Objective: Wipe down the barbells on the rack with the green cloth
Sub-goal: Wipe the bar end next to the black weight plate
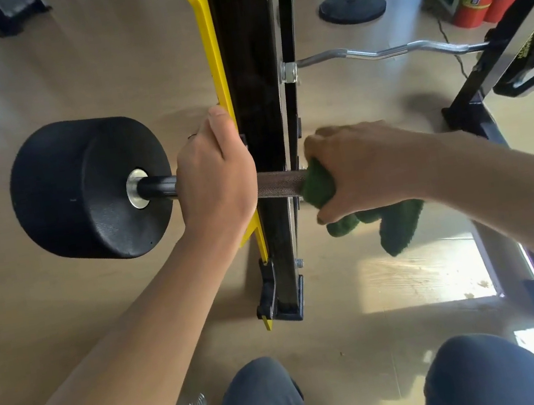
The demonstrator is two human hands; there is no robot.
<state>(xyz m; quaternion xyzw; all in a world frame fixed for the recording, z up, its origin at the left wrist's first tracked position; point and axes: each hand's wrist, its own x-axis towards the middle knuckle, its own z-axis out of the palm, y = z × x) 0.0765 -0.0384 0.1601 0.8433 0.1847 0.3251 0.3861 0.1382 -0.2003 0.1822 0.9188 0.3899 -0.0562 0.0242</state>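
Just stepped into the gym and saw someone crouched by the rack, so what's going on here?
A person is wiping a barbell on the black and yellow rack. Their left hand grips the bar beside the black weight, steadying it. Their right hand grips the green cloth wrapped round the knurled shaft on the other side of the upright, with loose cloth hanging below. A curl bar sits further along the rack.

Knurled metal bar point(281, 182), fluffy green cloth point(397, 228), seemingly matt rubber weight point(84, 191).
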